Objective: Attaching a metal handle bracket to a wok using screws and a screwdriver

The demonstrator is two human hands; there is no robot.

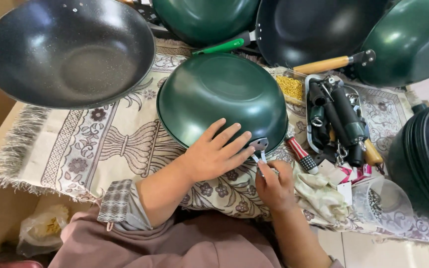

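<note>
the upturned green wok [222,97] is steadied under the flat, open left hand [214,154] while the right hand [274,186], fingers closed on a small tool, is worked at the metal handle bracket [259,144]; careful alignment is judged needed next.

White paper tags [344,190] beside the tool tray, and perhaps a clear bag [43,229] at lower left.

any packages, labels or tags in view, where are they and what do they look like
Paper tags: small white squares, right of the right hand, below the tray of handles.
Pink-and-white packets: small, beside the tags.
Plastic bag: crumpled, clear, yellowish contents, bottom left on the floor.
Clear bag: yellow bits, right of the green wok.
No screens or signs.
</note>
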